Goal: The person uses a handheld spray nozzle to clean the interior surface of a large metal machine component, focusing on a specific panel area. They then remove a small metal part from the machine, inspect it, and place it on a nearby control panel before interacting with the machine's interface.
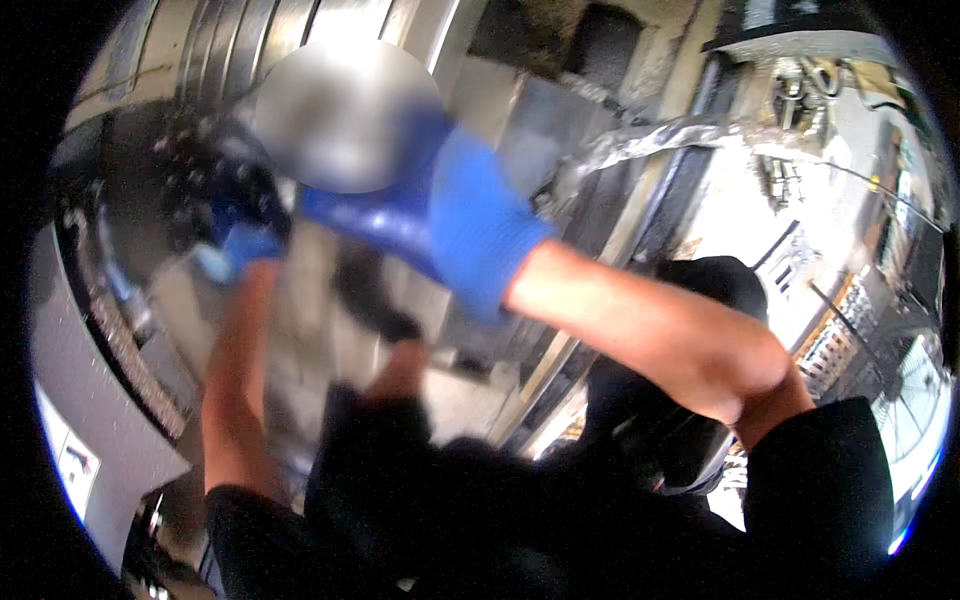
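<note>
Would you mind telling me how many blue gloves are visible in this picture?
2. The right glove is at centre, on the arm crossing from the right. The left glove is at upper left, blurred and partly hidden, so its fingers and whatever it holds cannot be made out.

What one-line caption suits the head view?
Blurred close-up: the right hand and left hand, both in blue gloves, reach toward a dark machine.

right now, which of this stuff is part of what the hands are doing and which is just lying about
In use: left hand, blue-gloved; right hand, blue-gloved; dark blurred part between them, kind unclear.
Lying about: clear plastic sheet; shelving; grey panel.
</note>
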A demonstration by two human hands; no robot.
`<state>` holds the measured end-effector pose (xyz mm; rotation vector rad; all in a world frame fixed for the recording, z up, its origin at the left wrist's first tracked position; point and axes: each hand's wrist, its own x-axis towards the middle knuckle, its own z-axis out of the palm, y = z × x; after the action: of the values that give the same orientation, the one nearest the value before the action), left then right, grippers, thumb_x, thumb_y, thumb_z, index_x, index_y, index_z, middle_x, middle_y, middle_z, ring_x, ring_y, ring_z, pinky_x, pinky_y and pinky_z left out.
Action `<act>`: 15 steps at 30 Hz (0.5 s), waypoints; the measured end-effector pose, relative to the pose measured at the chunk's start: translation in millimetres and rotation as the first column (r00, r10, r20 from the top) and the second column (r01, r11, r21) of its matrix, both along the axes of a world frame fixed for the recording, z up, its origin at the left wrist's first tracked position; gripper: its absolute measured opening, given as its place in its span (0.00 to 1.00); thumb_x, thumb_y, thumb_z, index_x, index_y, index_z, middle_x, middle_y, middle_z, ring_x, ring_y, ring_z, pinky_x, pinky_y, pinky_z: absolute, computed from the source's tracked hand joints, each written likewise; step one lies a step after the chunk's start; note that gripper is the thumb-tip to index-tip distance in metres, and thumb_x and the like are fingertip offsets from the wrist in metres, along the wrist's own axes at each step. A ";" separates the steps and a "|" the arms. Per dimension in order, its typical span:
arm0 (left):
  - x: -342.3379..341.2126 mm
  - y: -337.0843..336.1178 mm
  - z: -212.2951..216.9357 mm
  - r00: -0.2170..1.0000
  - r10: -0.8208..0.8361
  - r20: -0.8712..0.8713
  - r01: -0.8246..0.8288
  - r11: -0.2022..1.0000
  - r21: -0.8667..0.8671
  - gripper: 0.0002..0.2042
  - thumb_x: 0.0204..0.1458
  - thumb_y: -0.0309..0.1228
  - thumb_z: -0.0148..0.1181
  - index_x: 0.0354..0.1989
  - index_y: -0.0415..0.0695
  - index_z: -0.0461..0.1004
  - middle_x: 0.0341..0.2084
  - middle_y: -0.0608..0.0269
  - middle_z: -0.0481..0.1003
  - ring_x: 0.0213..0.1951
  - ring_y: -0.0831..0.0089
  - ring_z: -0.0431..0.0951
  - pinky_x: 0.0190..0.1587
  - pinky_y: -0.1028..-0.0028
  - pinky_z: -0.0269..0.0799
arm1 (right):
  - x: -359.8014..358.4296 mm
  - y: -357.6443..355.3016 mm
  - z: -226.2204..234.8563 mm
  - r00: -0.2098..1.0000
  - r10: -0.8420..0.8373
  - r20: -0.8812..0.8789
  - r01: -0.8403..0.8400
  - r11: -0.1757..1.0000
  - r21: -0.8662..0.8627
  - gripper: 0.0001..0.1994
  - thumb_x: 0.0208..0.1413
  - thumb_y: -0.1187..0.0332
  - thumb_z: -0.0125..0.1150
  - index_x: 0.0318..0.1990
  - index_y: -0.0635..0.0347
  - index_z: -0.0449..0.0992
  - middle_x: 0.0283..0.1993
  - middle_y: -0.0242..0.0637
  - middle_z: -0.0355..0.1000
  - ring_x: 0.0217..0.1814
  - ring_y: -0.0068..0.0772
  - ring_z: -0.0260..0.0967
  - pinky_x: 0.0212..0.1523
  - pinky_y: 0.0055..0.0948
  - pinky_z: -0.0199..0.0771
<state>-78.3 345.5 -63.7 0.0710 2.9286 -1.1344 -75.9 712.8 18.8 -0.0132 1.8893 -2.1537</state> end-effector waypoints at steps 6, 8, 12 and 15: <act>-12.2 20.1 4.1 0.999 -0.014 -0.033 0.011 0.994 -0.105 0.27 0.62 0.45 0.35 0.68 0.46 0.54 0.68 0.58 0.53 0.69 0.63 0.51 0.71 0.59 0.38 | -26.4 20.1 18.4 0.997 -0.071 -0.007 0.072 0.993 0.090 0.32 0.44 0.50 0.72 0.47 0.70 0.71 0.36 0.54 0.76 0.38 0.44 0.77 0.44 0.36 0.76; -0.3 -8.9 -4.4 1.000 0.010 -0.023 -0.005 0.977 0.213 0.29 0.61 0.45 0.37 0.69 0.45 0.50 0.70 0.58 0.49 0.70 0.62 0.47 0.71 0.60 0.34 | -35.7 10.4 3.5 0.989 -0.139 -0.057 0.140 0.990 0.025 0.28 0.45 0.51 0.71 0.46 0.66 0.74 0.37 0.51 0.77 0.40 0.43 0.77 0.46 0.36 0.76; -13.8 9.7 -15.0 0.892 0.310 0.330 -0.115 0.860 -0.498 0.32 0.61 0.46 0.38 0.71 0.43 0.46 0.71 0.59 0.45 0.71 0.61 0.44 0.72 0.63 0.33 | -46.3 12.6 -25.7 0.998 -0.048 -0.045 0.047 0.999 -0.015 0.26 0.46 0.51 0.70 0.43 0.64 0.75 0.40 0.50 0.77 0.42 0.44 0.77 0.48 0.36 0.75; -0.5 -25.0 -11.0 0.916 0.274 0.294 -0.158 0.918 -0.364 0.31 0.61 0.46 0.39 0.70 0.44 0.47 0.70 0.59 0.47 0.70 0.60 0.46 0.71 0.61 0.35 | -41.0 4.6 -28.0 0.997 -0.039 0.063 0.038 0.999 0.018 0.32 0.45 0.49 0.70 0.49 0.66 0.71 0.40 0.53 0.76 0.42 0.47 0.77 0.46 0.38 0.76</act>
<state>-78.8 320.6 -74.7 -0.0567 2.3430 -1.3978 -116.9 717.5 -9.1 0.0943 1.8867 -2.1373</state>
